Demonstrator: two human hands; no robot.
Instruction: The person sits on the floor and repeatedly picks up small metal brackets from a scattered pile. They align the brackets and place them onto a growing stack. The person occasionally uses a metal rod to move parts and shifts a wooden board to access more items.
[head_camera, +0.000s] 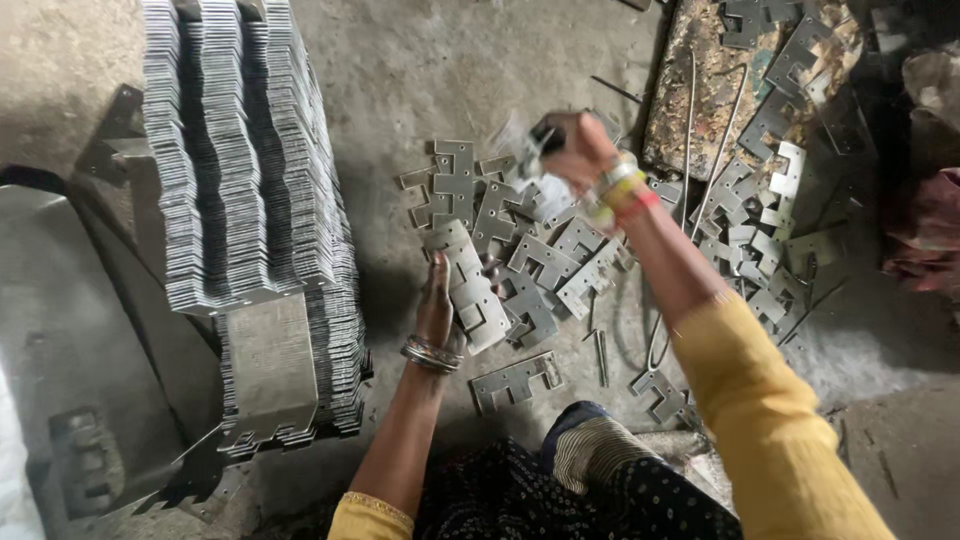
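1. At the far left we see a flat grey metal sheet (60, 330) lying on the concrete floor (420, 70), its edge running under the stacks beside it.
2. Next comes the tall stack of notched plates (240, 150), packed tight, the toothed edges lined up in ridges. A lower stack (275, 375) sits just in front of it, nearer to us.
3. Between the stacks and the loose pile we have a strip of bare floor, the widest free room in view.
4. Our left hand (437, 300) lies palm down in that gap's right edge, fingers wrapped on a small bundle of notched plates (470, 285) that tilts up and away from us. Bangles (431, 354) ring the wrist.
5. One single plate (515, 380) lies flat and alone just right of that wrist, apart from the rest.
6. The loose pile of plates (540, 255) spreads beyond the bundle, pieces overlapping at all angles with little floor showing between them.
7. Our right hand (575, 150) is raised above the pile, clenched on a blurred object (530, 150) we cannot make out; the yellow sleeve (760, 420) crosses the lower right.
8. A thin metal rod (688, 130) stands off to the right of that wrist.
9. Farther right, more plates (770, 200) scatter over a stained board (700, 90) and the floor, crowding that side to the frame's dark edge.
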